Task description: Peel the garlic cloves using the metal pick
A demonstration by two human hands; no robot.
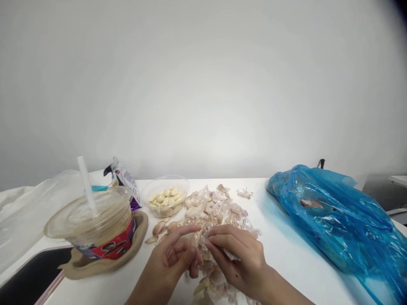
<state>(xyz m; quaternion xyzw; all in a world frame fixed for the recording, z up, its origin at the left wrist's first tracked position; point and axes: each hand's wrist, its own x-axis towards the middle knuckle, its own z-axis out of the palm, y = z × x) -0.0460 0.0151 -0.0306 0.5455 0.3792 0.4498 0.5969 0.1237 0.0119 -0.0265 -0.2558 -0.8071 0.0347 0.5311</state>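
Between thumb and fingers, my left hand (174,258) grips a garlic clove (196,238) with its skin partly on. My right hand (237,254) meets it from the right, fingertips pinched together on the papery skin at the clove's side. Under and behind both hands spreads a heap of garlic skins (219,205). Several unpeeled garlic cloves (158,228) lie left of the heap, close to my left hand. Farther back, a clear plastic bowl (182,186) contains peeled cloves (168,195).
At left stands a lidded drink cup (108,233) with a white straw (85,182), in a cardboard holder (140,237). A dark tablet-like device (38,275) lies below it, and a crumpled snack wrapper (125,180) behind. A blue plastic bag (330,220) covers the right side. A wall (203,84) rises behind.
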